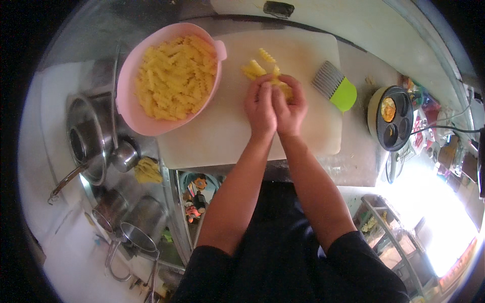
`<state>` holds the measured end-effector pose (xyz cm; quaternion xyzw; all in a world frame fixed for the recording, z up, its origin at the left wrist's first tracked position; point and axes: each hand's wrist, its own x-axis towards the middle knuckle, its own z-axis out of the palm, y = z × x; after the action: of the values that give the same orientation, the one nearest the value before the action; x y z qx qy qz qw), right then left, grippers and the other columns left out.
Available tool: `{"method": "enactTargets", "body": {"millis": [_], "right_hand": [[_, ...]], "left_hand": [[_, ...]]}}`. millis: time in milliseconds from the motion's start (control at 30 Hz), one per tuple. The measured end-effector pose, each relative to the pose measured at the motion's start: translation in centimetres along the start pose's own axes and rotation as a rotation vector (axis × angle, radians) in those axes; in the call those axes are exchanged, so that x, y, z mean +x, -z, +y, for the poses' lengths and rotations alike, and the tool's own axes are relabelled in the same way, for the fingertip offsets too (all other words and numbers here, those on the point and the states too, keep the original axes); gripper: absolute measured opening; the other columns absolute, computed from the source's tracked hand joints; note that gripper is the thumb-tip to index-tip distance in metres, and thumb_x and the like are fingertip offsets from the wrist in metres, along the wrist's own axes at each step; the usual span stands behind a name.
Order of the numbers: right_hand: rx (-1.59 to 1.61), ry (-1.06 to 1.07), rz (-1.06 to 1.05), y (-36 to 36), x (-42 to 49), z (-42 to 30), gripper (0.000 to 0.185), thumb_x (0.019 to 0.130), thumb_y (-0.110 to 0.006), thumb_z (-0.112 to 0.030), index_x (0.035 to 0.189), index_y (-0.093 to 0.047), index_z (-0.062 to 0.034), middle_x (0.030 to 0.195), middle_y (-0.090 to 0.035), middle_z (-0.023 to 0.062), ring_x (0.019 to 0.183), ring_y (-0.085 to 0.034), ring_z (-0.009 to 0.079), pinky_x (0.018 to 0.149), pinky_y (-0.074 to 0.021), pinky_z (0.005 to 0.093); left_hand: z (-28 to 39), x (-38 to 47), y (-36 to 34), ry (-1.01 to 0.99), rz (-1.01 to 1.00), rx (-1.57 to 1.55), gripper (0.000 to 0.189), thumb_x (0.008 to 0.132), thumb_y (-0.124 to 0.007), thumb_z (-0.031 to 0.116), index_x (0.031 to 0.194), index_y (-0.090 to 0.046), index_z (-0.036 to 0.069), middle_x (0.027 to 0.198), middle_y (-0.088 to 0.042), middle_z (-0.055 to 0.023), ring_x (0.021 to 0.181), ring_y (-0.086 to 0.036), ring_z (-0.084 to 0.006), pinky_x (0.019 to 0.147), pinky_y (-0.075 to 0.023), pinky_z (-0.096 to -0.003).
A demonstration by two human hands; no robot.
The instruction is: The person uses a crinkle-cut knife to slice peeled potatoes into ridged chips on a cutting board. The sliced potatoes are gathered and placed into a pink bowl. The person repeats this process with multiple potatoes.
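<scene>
My left hand (261, 106) and my right hand (291, 104) are side by side over the white cutting board (204, 140), cupped around crinkle-cut potato pieces (285, 90). Part of what they hold is hidden by the fingers. Just beyond my fingertips several crinkle-cut pieces (254, 69) lie on the board, one wavy strip (267, 55) a little apart. A pink plastic bowl (130, 85) full of crinkle-cut potato strips (176, 77) stands at the left, over the board's edge. To the right of my hands lies a crinkle cutter (335, 86) with a wavy metal blade and green handle.
Right of the board stands a multi-cup frying pan (392, 117) with a fried egg (388, 109) in one cup. At the left are a metal basin (89, 140), a ladle (125, 156), a yellow cloth (148, 170) and metal pots (142, 223). A wire shelf (394, 235) is low at the right.
</scene>
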<state>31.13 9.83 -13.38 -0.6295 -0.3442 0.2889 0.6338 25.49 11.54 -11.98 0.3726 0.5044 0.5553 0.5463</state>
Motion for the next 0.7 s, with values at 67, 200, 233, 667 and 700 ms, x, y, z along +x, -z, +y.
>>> {"method": "enactTargets", "body": {"millis": [67, 200, 233, 667, 700], "right_hand": [[0.104, -0.139, 0.050, 0.3, 0.5, -0.9, 0.024, 0.089, -0.071, -0.005, 0.112, -0.066, -0.0004, 0.107, -0.068, 0.0070, 0.102, -0.062, 0.0165, 0.090, -0.0515, 0.0315], [0.212, -0.162, 0.097, -1.1, 0.5, -7.1, 0.024, 0.087, -0.071, -0.004, 0.109, -0.065, -0.0012, 0.107, -0.068, 0.0087, 0.100, -0.063, 0.0173, 0.093, -0.0507, 0.0325], [0.215, -0.082, 0.059, -2.1, 0.5, -8.4, 0.024, 0.087, -0.071, -0.005, 0.109, -0.065, -0.0011, 0.108, -0.068, 0.0094, 0.101, -0.062, 0.0182, 0.094, -0.0503, 0.0329], [-0.184, 0.231, -0.122, 0.1, 1.9, -5.8, 0.054, 0.088, -0.072, -0.015, 0.136, -0.052, -0.0035, 0.138, -0.053, 0.0212, 0.127, -0.052, 0.0385, 0.108, -0.0412, 0.0458], [-0.438, 0.365, -0.176, 3.4, 0.7, -4.6, 0.057, 0.087, -0.073, -0.016, 0.138, -0.051, -0.0042, 0.145, -0.048, 0.0235, 0.131, -0.049, 0.0410, 0.110, -0.0397, 0.0472]], "left_hand": [[1.3, 0.3, -1.2, 0.044, -0.026, -0.051, 0.020, 0.101, -0.056, 0.014, 0.108, -0.068, 0.000, 0.103, -0.068, -0.0055, 0.095, -0.061, -0.0133, 0.088, -0.0492, -0.0292], [6.9, 0.1, -1.0, 0.004, -0.081, -0.119, 0.015, 0.100, -0.056, 0.010, 0.107, -0.066, 0.000, 0.103, -0.067, -0.0053, 0.095, -0.059, -0.0114, 0.087, -0.0485, -0.0267], [8.6, 0.4, -0.6, -0.032, -0.072, -0.139, 0.015, 0.100, -0.056, 0.009, 0.106, -0.066, 0.000, 0.105, -0.067, -0.0054, 0.096, -0.059, -0.0114, 0.088, -0.0483, -0.0268], [15.6, 2.2, 19.4, -0.391, 0.160, 0.554, 0.034, 0.101, -0.046, 0.026, 0.114, -0.064, -0.001, 0.115, -0.064, -0.0143, 0.112, -0.061, -0.0267, 0.103, -0.0443, -0.0401], [14.2, -0.9, 19.7, -0.332, 0.094, 0.560, 0.031, 0.099, -0.051, 0.024, 0.113, -0.063, -0.001, 0.114, -0.064, -0.0149, 0.112, -0.061, -0.0280, 0.103, -0.0441, -0.0408]]}}
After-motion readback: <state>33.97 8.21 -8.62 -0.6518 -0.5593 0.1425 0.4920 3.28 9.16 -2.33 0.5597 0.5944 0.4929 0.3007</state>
